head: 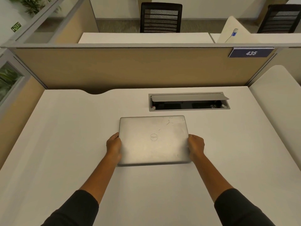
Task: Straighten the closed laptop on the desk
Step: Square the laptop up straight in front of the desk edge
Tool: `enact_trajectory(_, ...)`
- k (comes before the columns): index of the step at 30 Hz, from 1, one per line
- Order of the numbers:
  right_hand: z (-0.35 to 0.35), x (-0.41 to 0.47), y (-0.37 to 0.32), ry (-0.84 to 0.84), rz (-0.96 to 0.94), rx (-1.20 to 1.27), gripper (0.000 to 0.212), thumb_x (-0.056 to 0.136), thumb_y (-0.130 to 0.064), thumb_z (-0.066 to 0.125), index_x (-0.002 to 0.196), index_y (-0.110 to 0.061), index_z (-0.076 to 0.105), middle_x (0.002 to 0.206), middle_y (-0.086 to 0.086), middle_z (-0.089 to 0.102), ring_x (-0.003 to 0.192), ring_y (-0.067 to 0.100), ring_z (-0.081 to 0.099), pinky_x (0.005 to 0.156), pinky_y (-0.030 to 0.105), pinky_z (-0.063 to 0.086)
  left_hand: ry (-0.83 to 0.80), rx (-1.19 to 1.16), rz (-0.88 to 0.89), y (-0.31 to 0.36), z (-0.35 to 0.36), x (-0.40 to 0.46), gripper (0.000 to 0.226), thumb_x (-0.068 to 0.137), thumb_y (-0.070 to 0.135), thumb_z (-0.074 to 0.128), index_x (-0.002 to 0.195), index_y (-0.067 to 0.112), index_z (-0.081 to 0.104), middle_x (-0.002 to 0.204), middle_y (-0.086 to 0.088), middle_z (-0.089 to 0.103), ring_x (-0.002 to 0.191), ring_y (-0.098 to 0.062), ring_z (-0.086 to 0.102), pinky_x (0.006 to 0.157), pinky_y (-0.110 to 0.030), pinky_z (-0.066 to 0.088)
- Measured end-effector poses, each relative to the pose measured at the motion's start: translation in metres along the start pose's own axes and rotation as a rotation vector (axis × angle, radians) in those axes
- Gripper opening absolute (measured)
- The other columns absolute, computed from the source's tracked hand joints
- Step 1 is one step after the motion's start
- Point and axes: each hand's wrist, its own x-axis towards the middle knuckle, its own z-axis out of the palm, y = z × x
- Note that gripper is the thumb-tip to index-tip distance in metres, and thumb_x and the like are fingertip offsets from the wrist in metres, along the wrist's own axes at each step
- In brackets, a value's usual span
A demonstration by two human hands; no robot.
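An open-plan office: partitioned desks (65, 144), mesh chairs (161, 17), numbered workstation plate (251, 53).

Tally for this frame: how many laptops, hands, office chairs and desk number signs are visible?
Laptops: 1, closed silver laptop
Hands: 2, left hand and right hand, gripping its side edges
Office chairs: 2, black chair and second chair
Number signs: 1, sign 435
Total: 6

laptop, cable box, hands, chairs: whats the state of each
laptop: closed, flat on the desk, roughly square to its edge
cable box: lid propped open
left hand: gripping laptop's left edge
right hand: gripping laptop's right edge
chairs: empty
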Motion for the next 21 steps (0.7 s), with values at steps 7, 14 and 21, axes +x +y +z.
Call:
enact_trajectory(7,0.0,-0.001,-0.002,-0.007,-0.032,-0.054,0.032,0.089,-0.003,0.044,0.066,-0.018,0.028,0.072,0.007,0.029,0.073,0.021,0.023,0.063,0.036,0.017,0.006,0.026,-0.008,0.001,-0.002,-0.003,0.044,0.098,-0.001,0.041,0.086,0.026,0.073,0.097,0.006,0.071,0.092,-0.022,0.062,0.089,-0.033,0.053)
enact_trajectory(14,0.002,-0.011,0.0,-0.027,-0.13,-0.159,0.025,0.092,-0.009,0.049,0.068,-0.007,0.045,0.071,0.012,0.044,0.069,0.028,0.04,0.065,0.04,0.034,-0.03,0.139,0.087,-0.005,-0.005,-0.006,0.035,0.106,0.008,0.045,0.131,0.016,0.069,0.114,0.009,0.058,0.114,-0.02,0.052,0.093,-0.028,0.043)
enact_trajectory(21,0.005,-0.024,0.01,-0.061,-0.284,-0.517,0.051,0.102,-0.028,0.059,0.143,0.002,0.051,0.144,0.023,0.048,0.138,0.041,0.043,0.114,0.045,0.041,-0.05,0.348,0.213,-0.014,-0.012,-0.02,0.042,0.107,0.018,0.054,0.148,0.009,0.058,0.138,-0.002,0.06,0.131,-0.027,0.056,0.112,-0.035,0.045)
